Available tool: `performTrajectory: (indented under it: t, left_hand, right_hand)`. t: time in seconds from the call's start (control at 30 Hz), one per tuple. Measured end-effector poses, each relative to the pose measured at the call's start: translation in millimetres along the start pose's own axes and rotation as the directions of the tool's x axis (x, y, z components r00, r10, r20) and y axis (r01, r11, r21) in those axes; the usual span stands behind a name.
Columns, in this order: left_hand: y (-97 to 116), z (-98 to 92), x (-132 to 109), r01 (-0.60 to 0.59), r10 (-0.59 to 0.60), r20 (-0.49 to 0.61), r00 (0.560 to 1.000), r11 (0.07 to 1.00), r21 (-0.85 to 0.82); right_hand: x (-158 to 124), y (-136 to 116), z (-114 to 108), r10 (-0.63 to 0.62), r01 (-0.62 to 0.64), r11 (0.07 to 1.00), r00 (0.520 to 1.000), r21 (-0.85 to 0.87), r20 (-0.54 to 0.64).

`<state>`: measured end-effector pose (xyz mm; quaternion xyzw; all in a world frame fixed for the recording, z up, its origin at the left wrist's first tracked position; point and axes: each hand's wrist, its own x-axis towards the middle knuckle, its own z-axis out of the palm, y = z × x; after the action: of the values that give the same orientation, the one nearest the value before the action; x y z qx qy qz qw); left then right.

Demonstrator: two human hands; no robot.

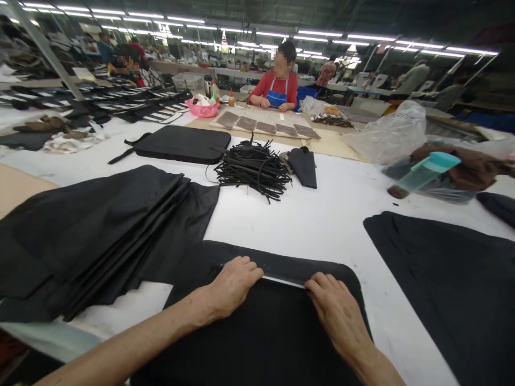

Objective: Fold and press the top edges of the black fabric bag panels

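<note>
A black fabric panel (257,332) with rounded corners lies flat in front of me. A thin white strip (284,281) runs across it near its far edge, between my two hands. My left hand (235,284) is closed at the strip's left end, fingers curled and pressed down against the panel. At the right end my right hand (336,300) pinches the strip, its fingers bent together. The fingertips hide both ends of the strip, so its full length and exact kind do not show.
Layered black fabric pieces (100,225) lie left, and another black piece (446,268) right. Beyond are a bundle of black strips (253,169), a black padded panel (183,143) and a teal-lidded plastic bottle (424,174). A person in a blue apron (277,96) sits across the table.
</note>
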<state>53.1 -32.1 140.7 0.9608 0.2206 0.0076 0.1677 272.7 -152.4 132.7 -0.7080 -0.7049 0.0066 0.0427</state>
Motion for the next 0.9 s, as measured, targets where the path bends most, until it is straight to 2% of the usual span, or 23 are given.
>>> performTrajectory:
  t: [0.13,0.27,0.4,0.5,0.73,0.9]
  left_hand:
    - [-26,-2.8,-28,0.138,-0.140,-0.032,0.990,0.989,-0.047]
    - [-32,1.9,-32,0.208,-0.217,-0.054,0.975,0.970,-0.128]
    - [-25,4.4,-25,0.219,-0.228,-0.062,0.972,0.969,-0.118]
    - [-19,5.0,-21,0.226,-0.233,-0.071,0.970,0.969,-0.098]
    - [-17,12.9,-12,0.182,-0.185,-0.152,0.971,0.983,-0.034]
    - [-14,12.9,-6,0.126,-0.119,-0.158,0.980,0.992,0.032]
  right_hand:
    - [1,-5,1,0.011,-0.011,0.999,1.000,-0.038,-0.006]
    - [9,-24,2,-0.021,0.022,0.999,1.000,0.046,-0.009]
    - [25,-49,9,-0.061,0.055,0.979,0.998,0.198,0.025]
    - [34,-59,17,-0.068,0.058,0.967,0.997,0.250,0.032]
    - [36,-60,26,-0.076,0.076,0.965,0.997,0.252,-0.010]
    - [34,-58,30,-0.079,0.093,0.973,0.994,0.211,-0.074]
